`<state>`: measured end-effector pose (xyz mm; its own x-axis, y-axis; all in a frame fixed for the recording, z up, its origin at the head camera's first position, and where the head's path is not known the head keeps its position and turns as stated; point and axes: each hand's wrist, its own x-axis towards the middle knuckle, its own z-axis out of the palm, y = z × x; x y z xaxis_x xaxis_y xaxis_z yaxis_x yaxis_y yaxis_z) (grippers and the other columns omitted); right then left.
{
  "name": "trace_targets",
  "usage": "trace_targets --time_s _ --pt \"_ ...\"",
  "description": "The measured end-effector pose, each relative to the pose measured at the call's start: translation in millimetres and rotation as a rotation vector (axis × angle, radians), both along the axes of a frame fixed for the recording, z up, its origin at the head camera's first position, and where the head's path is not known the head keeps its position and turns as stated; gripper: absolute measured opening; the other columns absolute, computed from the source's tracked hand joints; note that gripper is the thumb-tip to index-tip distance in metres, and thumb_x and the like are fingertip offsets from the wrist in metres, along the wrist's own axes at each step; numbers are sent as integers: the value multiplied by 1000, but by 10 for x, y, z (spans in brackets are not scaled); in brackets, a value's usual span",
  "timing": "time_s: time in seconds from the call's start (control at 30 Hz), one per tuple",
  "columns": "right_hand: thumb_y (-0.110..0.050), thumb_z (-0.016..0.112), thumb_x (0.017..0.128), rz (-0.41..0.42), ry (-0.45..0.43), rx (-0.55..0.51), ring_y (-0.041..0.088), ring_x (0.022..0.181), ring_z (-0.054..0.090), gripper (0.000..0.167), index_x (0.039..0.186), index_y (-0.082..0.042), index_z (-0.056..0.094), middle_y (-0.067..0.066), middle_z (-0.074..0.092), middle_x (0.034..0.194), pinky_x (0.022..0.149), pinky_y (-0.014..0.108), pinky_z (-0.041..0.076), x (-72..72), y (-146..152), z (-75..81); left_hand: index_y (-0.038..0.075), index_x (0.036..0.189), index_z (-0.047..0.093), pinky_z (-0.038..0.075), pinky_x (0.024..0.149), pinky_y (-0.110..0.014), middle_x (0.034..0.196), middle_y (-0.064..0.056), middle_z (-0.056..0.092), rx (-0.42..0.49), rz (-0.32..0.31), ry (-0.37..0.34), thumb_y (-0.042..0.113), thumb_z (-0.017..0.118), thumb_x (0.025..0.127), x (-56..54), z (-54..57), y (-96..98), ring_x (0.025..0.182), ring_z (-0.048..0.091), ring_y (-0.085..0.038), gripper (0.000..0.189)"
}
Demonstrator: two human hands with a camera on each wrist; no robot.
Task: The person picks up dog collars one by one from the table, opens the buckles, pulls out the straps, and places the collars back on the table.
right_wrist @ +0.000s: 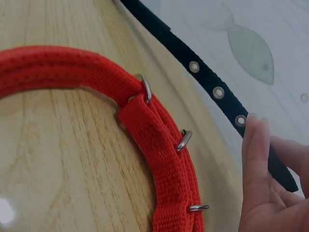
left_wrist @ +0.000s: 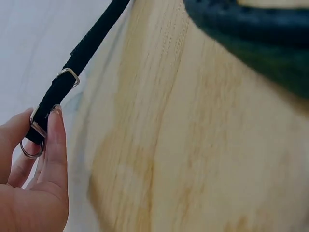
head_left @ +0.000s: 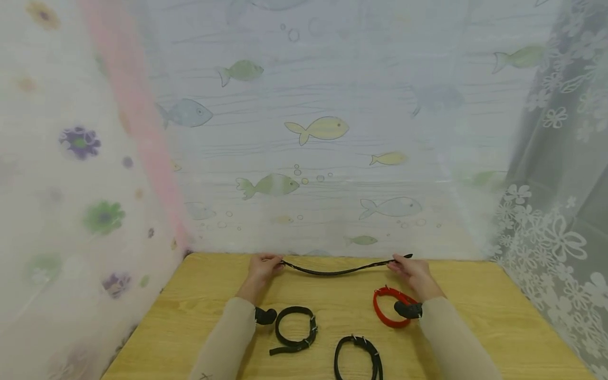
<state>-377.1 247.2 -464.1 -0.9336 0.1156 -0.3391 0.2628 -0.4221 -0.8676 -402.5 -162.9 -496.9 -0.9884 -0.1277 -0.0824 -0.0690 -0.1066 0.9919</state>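
Observation:
A black collar (head_left: 328, 273) is stretched between both hands above the far part of the table, sagging slightly in the middle. My left hand (head_left: 263, 268) pinches its buckle end, where a metal buckle (left_wrist: 36, 122) and a ring show in the left wrist view. My right hand (head_left: 415, 272) pinches the other end near the pointed tip, just past several metal eyelets (right_wrist: 218, 92). Below the right hand lies a red collar (right_wrist: 161, 159), fastened in a loop, with metal rings along it.
On the wooden table (head_left: 332, 311) lie two more looped black collars, one left of centre (head_left: 295, 345) and one at the near edge (head_left: 375, 356). Fish-patterned sheeting (head_left: 323, 158) hangs behind the table, and flowered sheeting (head_left: 81, 221) hangs at the left.

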Motion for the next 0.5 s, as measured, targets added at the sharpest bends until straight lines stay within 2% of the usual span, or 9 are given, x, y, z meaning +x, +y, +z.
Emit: trace_targets --time_s 0.07,0.2,0.4,0.5 --pt "5 59 101 1 -7 -6 19 68 75 31 130 13 56 13 71 75 81 29 59 -24 8 -44 -19 122 60 60 84 -41 116 -33 66 -6 21 -12 -3 64 99 -26 -25 18 81 74 -25 28" --pt "5 58 100 -4 -31 23 21 67 75 42 139 19 46 16 72 75 78 30 60 -61 33 -145 -18 121 58 61 79 -38 112 -33 66 -36 67 -20 -3 67 97 -55 -73 46 77 75 -27 29" --pt "0 58 102 -7 -30 132 20 67 75 53 145 22 35 14 71 76 75 30 61 -96 37 -227 -15 119 56 62 78 -38 108 -28 63 -118 83 -21 0 68 98 -62 -72 86 78 74 -29 29" --pt "-6 60 103 -5 -23 207 18 66 75 56 144 22 35 12 72 76 73 29 61 -103 36 -227 -12 118 58 62 77 -37 109 -25 62 -155 84 -24 3 69 98 -72 -62 94 79 73 -29 27"
